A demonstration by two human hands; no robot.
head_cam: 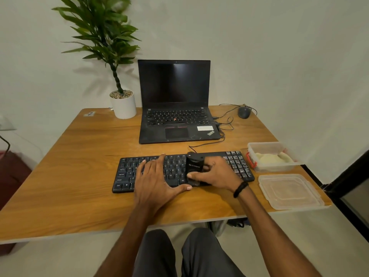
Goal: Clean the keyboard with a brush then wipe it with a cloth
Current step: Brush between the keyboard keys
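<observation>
Head view: right hand [216, 172] grips the black brush [194, 166], bristle end down on the keyboard [237, 164] right of centre. Left hand [154, 176] lies flat, fingers straight, pressing the keyboard's left-middle keys. Keyboard sits near table [79, 176] front edge; cloth [272, 157] in open container [269, 145], far right.

A black braided bracelet [240, 189] circles the wrist of my right hand [217, 173]; my forearms [129, 232] are bare, my trousers [157, 254] dark grey.
</observation>
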